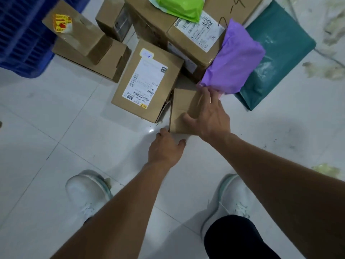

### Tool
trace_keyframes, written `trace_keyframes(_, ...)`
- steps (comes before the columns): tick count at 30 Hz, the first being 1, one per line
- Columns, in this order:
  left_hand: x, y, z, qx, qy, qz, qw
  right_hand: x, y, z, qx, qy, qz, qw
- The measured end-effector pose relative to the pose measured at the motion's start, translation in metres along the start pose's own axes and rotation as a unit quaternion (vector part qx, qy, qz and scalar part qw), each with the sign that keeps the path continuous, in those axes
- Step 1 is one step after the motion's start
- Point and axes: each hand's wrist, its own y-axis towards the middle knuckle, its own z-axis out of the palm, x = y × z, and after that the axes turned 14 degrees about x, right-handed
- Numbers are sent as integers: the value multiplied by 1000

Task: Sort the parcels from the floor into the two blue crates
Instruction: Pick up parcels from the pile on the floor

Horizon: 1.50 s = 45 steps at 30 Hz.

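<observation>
We lay right hand (209, 116) flat over small box (182, 109), fingers spread, not closed yet. Left hand (165, 146) open at near corner, to steady, we think. Purple bag (235, 58) just beyond fingertips. Blue crate (24, 34) far left.

Matt cardboard boxes (147, 81), crinkled plastic mailers (235, 60), glossy tile floor (56, 118)

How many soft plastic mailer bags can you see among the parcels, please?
3: a green bag on the boxes at the top, a purple bag leaning on a box right of centre, and a teal bag flat on the floor beside it. Others may be hidden.
</observation>
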Motion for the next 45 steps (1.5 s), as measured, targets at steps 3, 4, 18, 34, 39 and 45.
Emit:
trace_keyframes(3, -7, -1, 5, 7, -26, 4, 1000, -5, 4, -6, 32, -47, -38, 998)
trace_keyframes(4, -9, -2, 6, 5, -25, 7, 1000, -5, 4, -7, 39, -53, -35, 997)
trace_keyframes(18, 8, -7, 7, -58, 175, 69, 980, -15, -27, 3, 108, -282, -279, 911)
trace_keyframes(34, -17, -164, -90, -8, 227, 109, 968, 37, -145, -121, 181, -344, -272, 880)
trace_keyframes(39, -57, -262, -158, -14, 247, 107, 963, 89, -212, -208, 164, -364, -273, 875)
trace_keyframes(45, -104, -400, -233, -36, 231, 75, 969, 163, -298, -320, 133, -362, -301, 872)
